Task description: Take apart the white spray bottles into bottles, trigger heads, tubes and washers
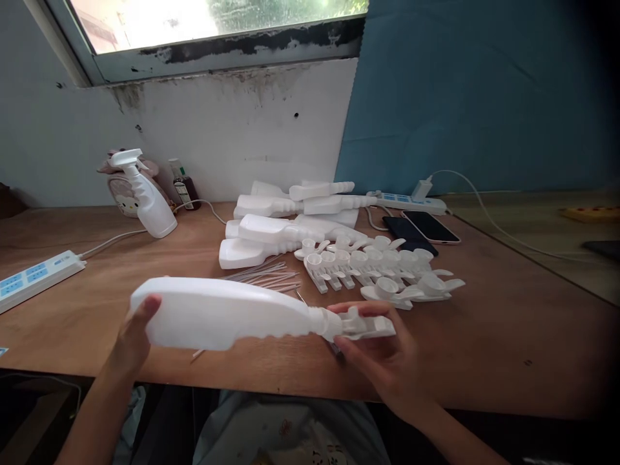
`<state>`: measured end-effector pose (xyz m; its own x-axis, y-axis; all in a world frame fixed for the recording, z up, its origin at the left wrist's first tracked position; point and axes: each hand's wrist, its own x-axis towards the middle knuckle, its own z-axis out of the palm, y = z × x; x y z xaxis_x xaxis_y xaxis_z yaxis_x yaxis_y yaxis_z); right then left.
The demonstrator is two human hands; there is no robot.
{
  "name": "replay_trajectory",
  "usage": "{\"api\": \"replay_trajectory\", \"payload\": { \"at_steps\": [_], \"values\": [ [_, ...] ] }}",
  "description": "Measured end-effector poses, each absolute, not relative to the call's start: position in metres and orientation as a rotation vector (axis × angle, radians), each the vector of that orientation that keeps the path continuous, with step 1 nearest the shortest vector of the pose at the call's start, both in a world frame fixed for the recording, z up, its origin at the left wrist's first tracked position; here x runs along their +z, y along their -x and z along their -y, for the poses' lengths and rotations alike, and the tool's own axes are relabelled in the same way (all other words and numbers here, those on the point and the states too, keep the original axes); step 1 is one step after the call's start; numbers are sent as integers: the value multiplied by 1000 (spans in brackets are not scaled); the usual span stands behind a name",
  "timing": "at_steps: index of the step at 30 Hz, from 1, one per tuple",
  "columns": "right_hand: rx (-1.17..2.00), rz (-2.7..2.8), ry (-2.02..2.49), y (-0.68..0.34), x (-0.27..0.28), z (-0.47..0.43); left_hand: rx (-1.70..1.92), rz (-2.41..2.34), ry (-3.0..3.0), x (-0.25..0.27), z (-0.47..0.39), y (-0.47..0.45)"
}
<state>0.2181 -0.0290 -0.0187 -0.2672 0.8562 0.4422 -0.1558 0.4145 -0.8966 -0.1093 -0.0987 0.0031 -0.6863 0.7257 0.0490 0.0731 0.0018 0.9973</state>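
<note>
A white plastic spray bottle (227,313) lies sideways in the air above the table's front part. Around its base, at the left, my left hand (135,332) is closed, with the thumb on the near side. My right hand (382,355) grips the white spray head (361,325) at the bottle's neck, fingers about its collar. Beyond it several loose spray heads (372,258) sit in rows. Thin white tubes (271,278) lie behind the bottle, next to a heap of white bottles (271,229).
An assembled spray bottle (152,206) stands at the back left by a plush bag (121,194) and a small dark bottle (186,187). Power strips (39,278) with cables lie left and back right. Two phones (431,227) rest at the right.
</note>
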Motion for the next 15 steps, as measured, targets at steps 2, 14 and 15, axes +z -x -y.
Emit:
{"api": "replay_trajectory", "payload": {
  "at_steps": [2, 14, 15],
  "values": [
    [940, 1642, 542, -219, -19, 29, 1657, -1736, -726, 1, 98, 96],
    [1103, 1770, 653, -219, -19, 27, 1509, -1757, -724, -5, 101, 95],
    [1291, 1653, 808, -218, -18, 28, 1539, -1700, -816, -9, 101, 95]
  ]
}}
